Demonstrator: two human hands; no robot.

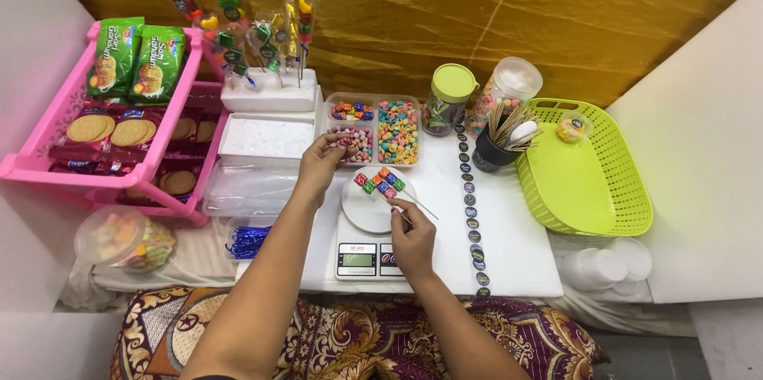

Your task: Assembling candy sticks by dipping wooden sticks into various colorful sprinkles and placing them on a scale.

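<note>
My right hand (412, 235) holds thin wooden skewers (404, 199) threaded with small coloured candy cubes (379, 182), over the round white pan of a small kitchen scale (368, 225). My left hand (321, 163) reaches to the clear divided tray of coloured candies (377, 132), fingertips at its near-left compartment of pink and white pieces. Whether it pinches a candy cannot be told.
A pink rack (48, 161) of biscuit packs stands left, with candy skewers stuck in a white foam block (269, 95). Two jars (450, 99), a dark cup of sticks (494, 148), a lime green basket (592, 169) and a strip of round stickers (470, 213) lie right. Blue twist ties (248, 241) lie near left.
</note>
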